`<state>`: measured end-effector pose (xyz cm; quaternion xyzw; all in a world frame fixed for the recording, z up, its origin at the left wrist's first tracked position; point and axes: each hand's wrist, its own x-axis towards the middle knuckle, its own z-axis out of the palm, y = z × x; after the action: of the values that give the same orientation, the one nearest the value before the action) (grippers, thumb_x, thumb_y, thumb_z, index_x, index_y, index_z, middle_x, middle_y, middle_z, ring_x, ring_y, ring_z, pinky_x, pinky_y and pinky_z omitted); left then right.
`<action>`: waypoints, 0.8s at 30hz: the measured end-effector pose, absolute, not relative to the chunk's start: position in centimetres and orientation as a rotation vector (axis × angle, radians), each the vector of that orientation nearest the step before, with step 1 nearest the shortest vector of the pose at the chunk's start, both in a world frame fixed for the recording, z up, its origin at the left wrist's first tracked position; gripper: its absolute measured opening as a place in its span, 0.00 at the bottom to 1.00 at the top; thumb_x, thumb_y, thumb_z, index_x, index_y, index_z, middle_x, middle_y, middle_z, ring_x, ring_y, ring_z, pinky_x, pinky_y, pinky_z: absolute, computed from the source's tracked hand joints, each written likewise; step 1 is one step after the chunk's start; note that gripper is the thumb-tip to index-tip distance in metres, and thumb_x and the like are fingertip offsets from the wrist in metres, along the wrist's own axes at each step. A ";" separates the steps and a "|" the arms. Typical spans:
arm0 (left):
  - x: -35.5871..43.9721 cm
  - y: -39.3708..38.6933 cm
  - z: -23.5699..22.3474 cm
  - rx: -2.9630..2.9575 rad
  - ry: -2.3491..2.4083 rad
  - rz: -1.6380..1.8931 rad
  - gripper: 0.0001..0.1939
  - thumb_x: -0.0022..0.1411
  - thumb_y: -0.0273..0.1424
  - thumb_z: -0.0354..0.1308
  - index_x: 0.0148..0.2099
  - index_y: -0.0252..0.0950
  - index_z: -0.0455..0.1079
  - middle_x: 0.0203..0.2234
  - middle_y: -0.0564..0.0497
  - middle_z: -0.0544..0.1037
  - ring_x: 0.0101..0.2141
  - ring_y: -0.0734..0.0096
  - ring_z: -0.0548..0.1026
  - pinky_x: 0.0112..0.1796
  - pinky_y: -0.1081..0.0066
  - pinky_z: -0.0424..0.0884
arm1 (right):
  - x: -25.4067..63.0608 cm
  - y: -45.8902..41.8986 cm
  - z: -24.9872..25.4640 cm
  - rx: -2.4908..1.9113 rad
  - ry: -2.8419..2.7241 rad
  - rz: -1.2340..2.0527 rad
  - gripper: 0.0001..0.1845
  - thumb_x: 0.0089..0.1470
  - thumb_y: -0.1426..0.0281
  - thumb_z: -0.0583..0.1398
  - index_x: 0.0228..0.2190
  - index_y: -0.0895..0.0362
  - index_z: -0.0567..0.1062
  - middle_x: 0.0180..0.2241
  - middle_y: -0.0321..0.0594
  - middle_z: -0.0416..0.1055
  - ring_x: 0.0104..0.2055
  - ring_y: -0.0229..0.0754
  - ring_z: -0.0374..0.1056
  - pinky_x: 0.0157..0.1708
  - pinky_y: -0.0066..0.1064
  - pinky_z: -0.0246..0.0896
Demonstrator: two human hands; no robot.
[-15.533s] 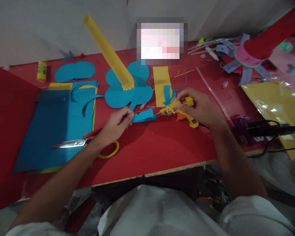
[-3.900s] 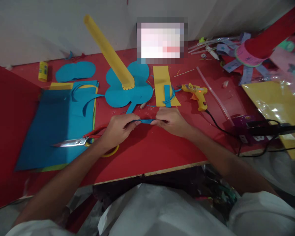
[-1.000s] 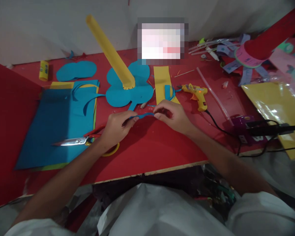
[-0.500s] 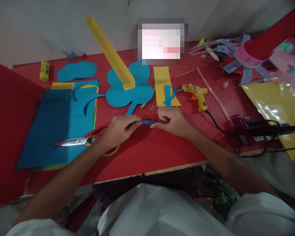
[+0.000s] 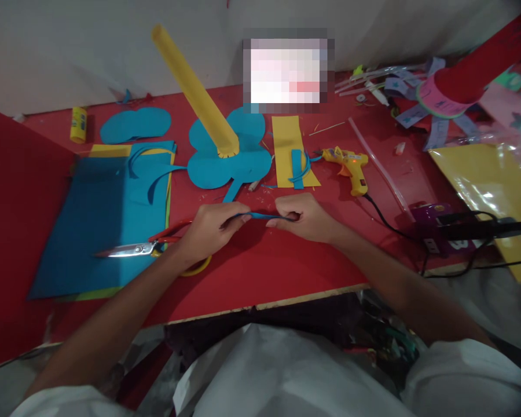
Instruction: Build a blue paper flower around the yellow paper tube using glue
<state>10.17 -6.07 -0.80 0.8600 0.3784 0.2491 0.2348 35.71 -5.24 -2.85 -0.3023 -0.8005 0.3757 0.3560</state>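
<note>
Blue strip [image 5: 259, 216], nearly level, held between left hand [image 5: 209, 229], right hand [image 5: 309, 217].

Plain blue on the strip [image 5: 260, 216], on the flower [image 5: 252, 168] and on the top sheet [image 5: 108, 202]. Yellow on the tube [image 5: 195, 90] and on the glue gun [image 5: 351, 165] — with orange for its trigger [image 5: 344, 171]. Red on the table [image 5: 264, 266]; silver, red and yellow on the scissors [image 5: 141, 249].

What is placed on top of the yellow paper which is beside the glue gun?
On the yellow paper lie a short straight blue strip and, partly, thin curled blue offcuts. Whatever is beneath the paper is covered and cannot be seen.
</note>
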 end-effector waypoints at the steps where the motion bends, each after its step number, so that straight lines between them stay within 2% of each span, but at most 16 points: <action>1: 10.2 -6.1 -0.8 2.369 1.028 0.691 0.13 0.76 0.34 0.54 0.43 0.35 0.78 0.31 0.49 0.83 0.31 0.71 0.79 0.33 0.75 0.68 | 35.7 -5.3 -2.8 -0.752 -2.049 0.999 0.35 0.66 0.46 0.59 0.22 0.52 0.49 0.22 0.27 0.44 0.24 0.33 0.42 0.26 0.32 0.39; 9: 10.3 -6.2 -0.6 2.375 1.028 0.688 0.14 0.76 0.36 0.53 0.43 0.36 0.79 0.32 0.49 0.84 0.31 0.71 0.80 0.34 0.75 0.70 | 35.3 -5.7 -2.3 -0.658 -1.913 1.238 0.32 0.68 0.54 0.61 0.23 0.52 0.49 0.23 0.27 0.41 0.23 0.31 0.40 0.24 0.31 0.37; 24: 10.2 -6.3 -0.6 2.284 1.015 0.728 0.11 0.74 0.33 0.56 0.44 0.36 0.79 0.29 0.51 0.83 0.28 0.74 0.78 0.32 0.76 0.69 | 35.6 -5.9 -1.7 -0.662 -1.894 1.386 0.30 0.69 0.56 0.59 0.23 0.52 0.50 0.24 0.27 0.42 0.24 0.31 0.42 0.25 0.29 0.40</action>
<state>10.23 -6.32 -0.60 0.8459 0.3759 0.2694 0.2658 35.63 -5.87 -1.66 -0.2550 -0.7292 0.5337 0.3442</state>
